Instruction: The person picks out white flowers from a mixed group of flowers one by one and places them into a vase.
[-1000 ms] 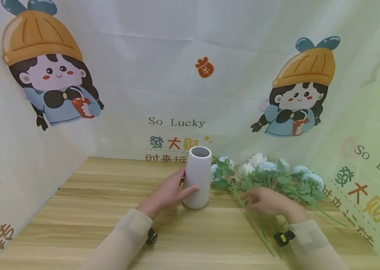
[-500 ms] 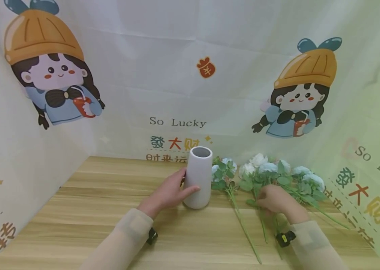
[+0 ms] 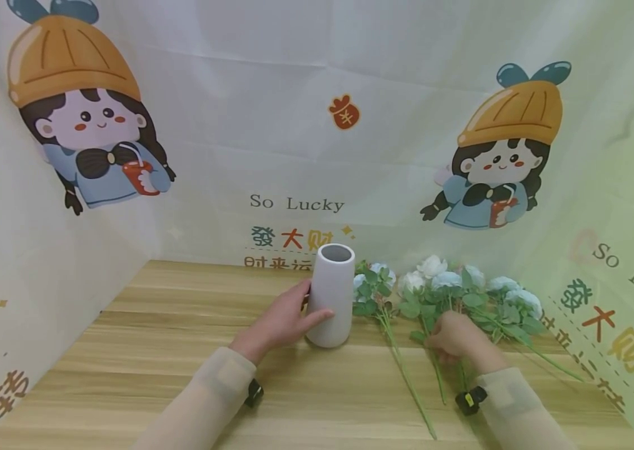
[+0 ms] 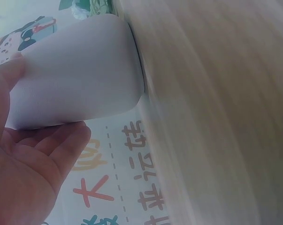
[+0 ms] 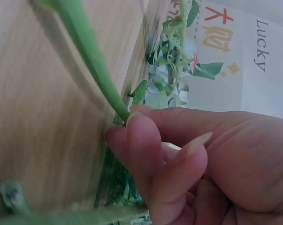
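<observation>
A tall white vase (image 3: 331, 306) stands upright near the middle of the table, its round mouth facing up. My left hand (image 3: 283, 322) grips its left side, with the thumb across the front and the fingers around behind; the left wrist view shows the vase wall (image 4: 80, 70) between them. To the right, my right hand (image 3: 460, 340) is low over a group of flowers with leafy green stems. In the right wrist view, thumb and fingertips pinch one green stem (image 5: 96, 68). This flower's head overlaps the others in the head view.
Pale blue flowers (image 3: 446, 279) and white ones (image 3: 431, 267) lie along the back right of the wooden table (image 3: 182, 369). One long stem (image 3: 407, 369) lies loose between vase and right hand, another (image 3: 553, 362) points right. A printed cloth (image 3: 227, 125) hangs behind.
My right hand has shifted right, from beside the leftmost stem to one farther right. The leftmost stem's lower end has swung left. My left hand and the vase keep their place.
</observation>
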Demonstrator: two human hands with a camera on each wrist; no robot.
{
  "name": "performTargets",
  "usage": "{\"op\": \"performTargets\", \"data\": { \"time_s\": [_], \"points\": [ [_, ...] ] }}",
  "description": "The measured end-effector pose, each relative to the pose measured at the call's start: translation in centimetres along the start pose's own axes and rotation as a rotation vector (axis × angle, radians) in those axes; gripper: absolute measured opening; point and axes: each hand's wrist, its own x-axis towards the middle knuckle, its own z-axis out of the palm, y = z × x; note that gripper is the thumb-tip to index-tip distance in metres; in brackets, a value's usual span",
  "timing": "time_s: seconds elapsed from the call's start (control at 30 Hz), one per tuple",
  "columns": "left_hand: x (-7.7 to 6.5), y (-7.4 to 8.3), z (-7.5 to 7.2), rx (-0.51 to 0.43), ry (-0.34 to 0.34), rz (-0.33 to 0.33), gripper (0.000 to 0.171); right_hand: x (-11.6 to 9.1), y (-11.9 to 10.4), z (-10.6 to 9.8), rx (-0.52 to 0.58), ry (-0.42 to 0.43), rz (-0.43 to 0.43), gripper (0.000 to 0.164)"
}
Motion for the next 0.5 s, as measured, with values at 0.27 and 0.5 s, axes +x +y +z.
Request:
{"op": "performTargets", "data": {
  "time_s": [0.27,0.5],
  "points": [
    [0.06,-0.06,0.02,0.014,-0.004,0.001,0.074,0.26,0.05,0.17,0.074,-0.012,0.04,0.025],
    [0.02,0.01,0.03,0.005,0.003,-0.006,0.073,0.36,0.06,-0.31,0.119,-0.021,0.048,0.019]
  ]
}}
